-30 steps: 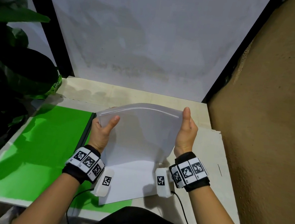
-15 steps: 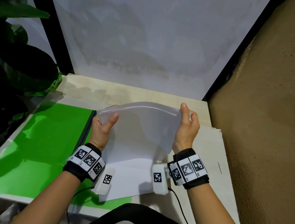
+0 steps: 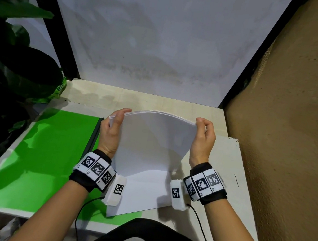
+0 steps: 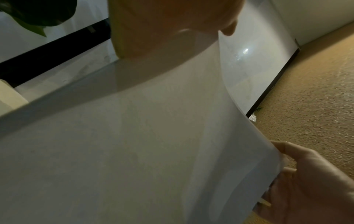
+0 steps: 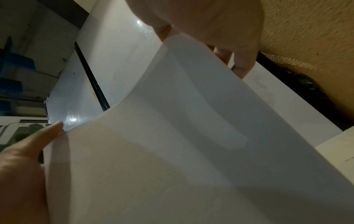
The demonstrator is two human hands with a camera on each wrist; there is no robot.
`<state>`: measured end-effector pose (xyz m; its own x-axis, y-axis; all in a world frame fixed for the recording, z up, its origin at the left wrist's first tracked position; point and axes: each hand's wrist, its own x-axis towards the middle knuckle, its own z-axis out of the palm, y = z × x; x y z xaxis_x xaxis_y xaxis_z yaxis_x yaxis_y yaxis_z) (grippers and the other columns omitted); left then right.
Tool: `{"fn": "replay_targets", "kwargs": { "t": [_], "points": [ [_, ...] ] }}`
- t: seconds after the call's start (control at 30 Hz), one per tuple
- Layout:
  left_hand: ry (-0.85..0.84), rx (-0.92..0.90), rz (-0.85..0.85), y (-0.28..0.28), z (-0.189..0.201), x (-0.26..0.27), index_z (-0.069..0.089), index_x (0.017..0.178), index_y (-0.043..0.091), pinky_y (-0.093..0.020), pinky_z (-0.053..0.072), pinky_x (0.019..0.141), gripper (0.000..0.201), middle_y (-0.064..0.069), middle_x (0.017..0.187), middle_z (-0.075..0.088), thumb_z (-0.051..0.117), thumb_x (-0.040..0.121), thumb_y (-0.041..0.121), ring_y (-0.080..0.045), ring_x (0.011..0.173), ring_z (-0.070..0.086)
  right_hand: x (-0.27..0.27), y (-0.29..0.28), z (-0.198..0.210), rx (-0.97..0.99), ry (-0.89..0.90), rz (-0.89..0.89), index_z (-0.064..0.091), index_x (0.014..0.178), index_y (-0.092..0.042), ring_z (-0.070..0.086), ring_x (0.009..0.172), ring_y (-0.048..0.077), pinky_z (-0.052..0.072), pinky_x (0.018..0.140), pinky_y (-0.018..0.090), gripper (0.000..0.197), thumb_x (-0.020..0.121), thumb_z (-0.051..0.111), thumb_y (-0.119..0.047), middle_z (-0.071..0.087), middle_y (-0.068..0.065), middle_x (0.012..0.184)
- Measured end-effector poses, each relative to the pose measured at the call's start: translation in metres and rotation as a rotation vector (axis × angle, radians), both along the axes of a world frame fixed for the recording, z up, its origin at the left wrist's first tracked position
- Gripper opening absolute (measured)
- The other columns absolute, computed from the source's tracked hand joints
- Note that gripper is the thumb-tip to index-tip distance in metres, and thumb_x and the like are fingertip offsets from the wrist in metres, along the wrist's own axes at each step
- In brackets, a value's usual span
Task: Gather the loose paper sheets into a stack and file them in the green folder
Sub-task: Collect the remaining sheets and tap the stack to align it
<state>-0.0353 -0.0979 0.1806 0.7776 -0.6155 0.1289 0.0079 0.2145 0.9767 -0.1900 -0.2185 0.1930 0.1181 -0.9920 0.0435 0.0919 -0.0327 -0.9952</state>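
A stack of white paper sheets (image 3: 150, 147) stands curved on its near end, its far edge lifted off the table. My left hand (image 3: 113, 126) grips the stack's upper left corner and my right hand (image 3: 202, 137) pinches its upper right corner. The lower part of the stack lies flat on the open green folder (image 3: 49, 157), which is spread over the left half of the table. In the left wrist view the paper stack (image 4: 134, 144) fills the picture, with my right hand (image 4: 306, 181) at its far edge. The right wrist view shows the paper stack (image 5: 182, 151) between both hands.
A dark leafy plant (image 3: 11, 62) stands at the left edge. A white back panel (image 3: 154, 39) rises behind the table and a rough tan wall (image 3: 292, 136) closes the right side. White board (image 3: 219, 163) lies bare to the right of the papers.
Both hands have shifted up to the top corners of the stack, their fingers now curled over its lifted edge. The stack has stayed upright and curved.
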Motion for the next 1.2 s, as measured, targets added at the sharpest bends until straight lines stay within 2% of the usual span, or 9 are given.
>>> {"fn": "replay_targets", "kwargs": {
  "t": [0.13, 0.37, 0.53, 0.67, 0.73, 0.83, 0.9, 0.97, 1.2],
  "points": [
    [-0.013, 0.039, 0.039, -0.002, 0.005, 0.004, 0.067, 0.084, 0.026, -0.019, 0.046, 0.068, 0.032, 0.019, 0.069, 0.069, 0.049, 0.068, 0.047, -0.001, 0.072, 0.059, 0.001, -0.002, -0.004, 0.001, 0.043, 0.033, 0.058, 0.076, -0.028, 0.049, 0.085, 0.015, 0.039, 0.079, 0.033, 0.014, 0.075, 0.052, -0.04, 0.057, -0.011, 0.08],
    [-0.05, 0.021, 0.01, 0.001, 0.009, 0.003, 0.067, 0.088, 0.029, -0.032, 0.038, 0.07, 0.034, -0.003, 0.083, 0.057, 0.045, 0.069, 0.045, -0.019, 0.082, 0.048, -0.003, -0.005, -0.009, -0.043, 0.072, 0.145, 0.058, 0.076, -0.033, 0.054, 0.089, 0.017, 0.044, 0.088, 0.046, 0.027, 0.067, 0.055, -0.057, 0.059, -0.008, 0.083],
    [-0.029, 0.014, -0.004, 0.001, 0.015, 0.0, 0.065, 0.088, 0.029, -0.015, 0.04, 0.054, 0.034, 0.013, 0.071, 0.064, 0.046, 0.063, 0.042, 0.002, 0.06, 0.053, 0.0, -0.007, -0.007, -0.029, 0.039, 0.161, 0.059, 0.074, -0.029, 0.053, 0.086, 0.015, 0.04, 0.081, 0.036, 0.024, 0.065, 0.054, -0.05, 0.059, -0.01, 0.08],
    [-0.034, -0.009, -0.074, 0.005, 0.013, 0.003, 0.062, 0.094, 0.029, -0.01, 0.043, 0.05, 0.035, 0.015, 0.059, 0.066, 0.052, 0.062, 0.04, 0.003, 0.054, 0.055, -0.007, -0.012, -0.007, -0.049, -0.01, 0.239, 0.059, 0.082, -0.025, 0.054, 0.081, 0.008, 0.042, 0.075, 0.026, 0.03, 0.066, 0.054, -0.05, 0.058, -0.009, 0.083],
    [-0.013, 0.052, -0.134, 0.009, 0.001, 0.008, 0.061, 0.099, 0.029, -0.013, 0.05, 0.062, 0.044, 0.013, 0.073, 0.069, 0.066, 0.057, 0.043, 0.002, 0.065, 0.061, -0.014, -0.015, -0.012, -0.022, -0.001, 0.382, 0.058, 0.092, -0.02, 0.059, 0.073, -0.004, 0.045, 0.068, 0.017, 0.025, 0.073, 0.062, -0.036, 0.059, -0.008, 0.086],
    [0.072, 0.247, -0.137, 0.014, -0.029, 0.007, 0.062, 0.094, 0.021, -0.019, 0.055, 0.075, 0.06, -0.005, 0.098, 0.069, 0.083, 0.046, 0.049, -0.001, 0.077, 0.066, -0.021, -0.012, -0.035, 0.076, 0.213, 0.482, 0.063, 0.085, -0.019, 0.063, 0.065, -0.008, 0.046, 0.076, 0.028, 0.014, 0.08, 0.066, -0.006, 0.064, -0.003, 0.085],
    [0.116, 0.283, -0.074, 0.016, -0.033, 0.004, 0.059, 0.091, 0.019, -0.022, 0.054, 0.077, 0.035, -0.006, 0.102, 0.07, 0.079, 0.064, 0.03, -0.004, 0.081, 0.067, -0.022, -0.008, -0.039, 0.068, 0.3, 0.463, 0.064, 0.084, -0.014, 0.063, 0.067, 0.004, 0.046, 0.074, 0.029, 0.01, 0.082, 0.064, -0.005, 0.064, 0.003, 0.083],
    [0.086, 0.216, -0.038, 0.015, -0.018, 0.0, 0.058, 0.08, 0.022, -0.014, 0.053, 0.067, 0.019, 0.012, 0.074, 0.074, 0.068, 0.075, 0.006, 0.003, 0.069, 0.066, -0.023, -0.007, -0.027, 0.012, 0.262, 0.438, 0.062, 0.088, -0.011, 0.063, 0.066, 0.005, 0.051, 0.064, 0.02, 0.006, 0.085, 0.059, -0.007, 0.064, 0.0, 0.078],
    [-0.109, 0.156, -0.183, 0.02, 0.001, 0.002, 0.072, 0.077, 0.03, -0.009, 0.049, 0.071, 0.04, 0.028, 0.07, 0.071, 0.07, 0.066, -0.008, 0.011, 0.072, 0.064, -0.037, -0.014, -0.017, -0.06, 0.172, 0.458, 0.065, 0.082, -0.02, 0.066, 0.067, -0.007, 0.051, 0.064, 0.01, 0.023, 0.076, 0.068, 0.002, 0.072, -0.014, 0.068]
  ]
}}
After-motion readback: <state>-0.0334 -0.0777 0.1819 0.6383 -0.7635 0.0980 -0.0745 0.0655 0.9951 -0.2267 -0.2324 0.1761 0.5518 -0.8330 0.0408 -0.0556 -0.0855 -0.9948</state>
